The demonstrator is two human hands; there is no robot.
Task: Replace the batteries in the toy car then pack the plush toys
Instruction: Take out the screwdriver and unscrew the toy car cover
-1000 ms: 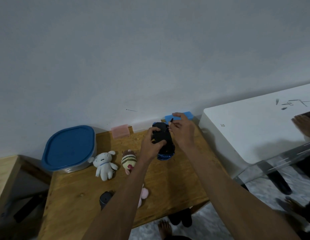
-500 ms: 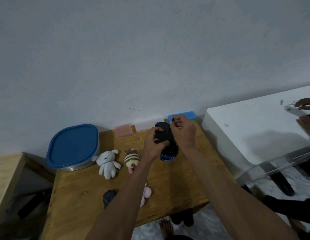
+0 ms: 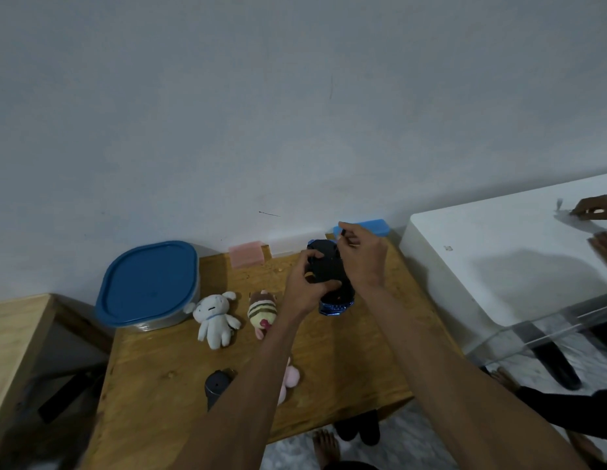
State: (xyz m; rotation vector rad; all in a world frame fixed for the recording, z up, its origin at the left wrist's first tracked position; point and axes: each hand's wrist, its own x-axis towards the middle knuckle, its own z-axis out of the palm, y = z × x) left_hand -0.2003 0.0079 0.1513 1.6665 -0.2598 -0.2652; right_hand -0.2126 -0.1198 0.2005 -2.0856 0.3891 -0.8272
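Observation:
The black and blue toy car [image 3: 329,279] stands on end on the wooden table [image 3: 329,385], underside towards me. My left hand [image 3: 307,283] grips its left side. My right hand [image 3: 361,259] is over its top and pinches a thin dark tool [image 3: 342,232]. A white plush [image 3: 215,315] and a striped brown plush [image 3: 263,308] lie left of the car. A pink plush [image 3: 290,378] lies nearer me, mostly hidden by my left forearm.
A tub with a blue lid [image 3: 147,284] stands at the table's back left. A pink block [image 3: 246,254] and a blue block [image 3: 376,227] sit by the wall. A dark round object [image 3: 217,385] lies near the front. Another person's hands [image 3: 597,212] rest on a white table [image 3: 498,266] at right.
My hands stay on the car with small finger shifts. The camera view has drifted slightly. The other person's hands have moved on the white table.

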